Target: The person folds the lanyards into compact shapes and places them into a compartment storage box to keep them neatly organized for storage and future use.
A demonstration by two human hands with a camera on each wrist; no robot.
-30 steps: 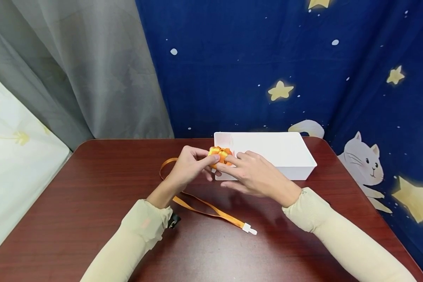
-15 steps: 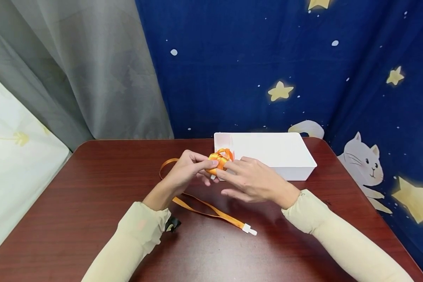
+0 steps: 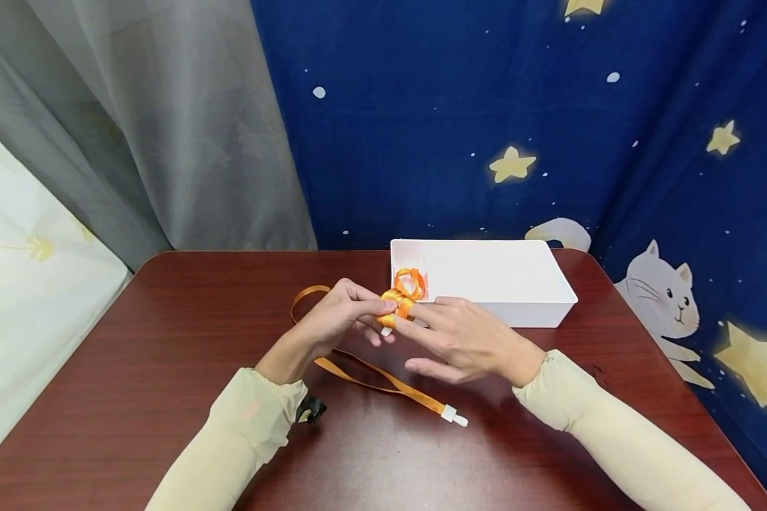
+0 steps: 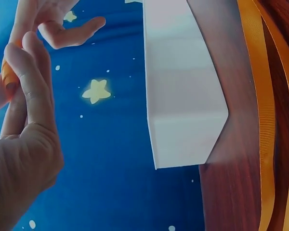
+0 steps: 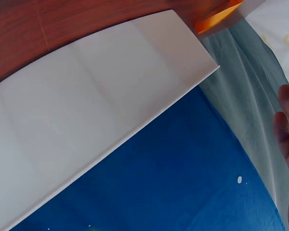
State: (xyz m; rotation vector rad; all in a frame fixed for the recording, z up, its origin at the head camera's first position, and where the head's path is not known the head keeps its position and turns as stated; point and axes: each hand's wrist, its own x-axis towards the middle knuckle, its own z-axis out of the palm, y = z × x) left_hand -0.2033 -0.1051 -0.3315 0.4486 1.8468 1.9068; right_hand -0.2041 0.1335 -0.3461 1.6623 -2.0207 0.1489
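Observation:
In the head view, my left hand (image 3: 332, 319) pinches a wound-up orange lanyard (image 3: 388, 319) between thumb and fingers, a small white end showing below it. My right hand (image 3: 463, 339) meets the bundle from the right; its fingers are mostly straight and touch it, while the thumb stands apart. Where those fingertips pass behind the ribbon is hidden. An orange coil (image 3: 410, 272) with white inside shows just beyond, seemingly at the left end of the white box (image 3: 524, 314). The left wrist view catches only an orange edge (image 4: 7, 74) between fingers.
Another orange lanyard (image 3: 415, 399) lies on the dark red table (image 3: 217, 305), looping behind my left forearm. Its white clip (image 3: 454, 416) points right. A black object (image 3: 309, 409) sits by the left cuff. Curtains (image 3: 390, 142) hang behind the table.
Both hands have shifted slightly downward in the head view, towards me, with the held lanyard. The orange coil beyond them, partly covered before, now shows as a separate loop.

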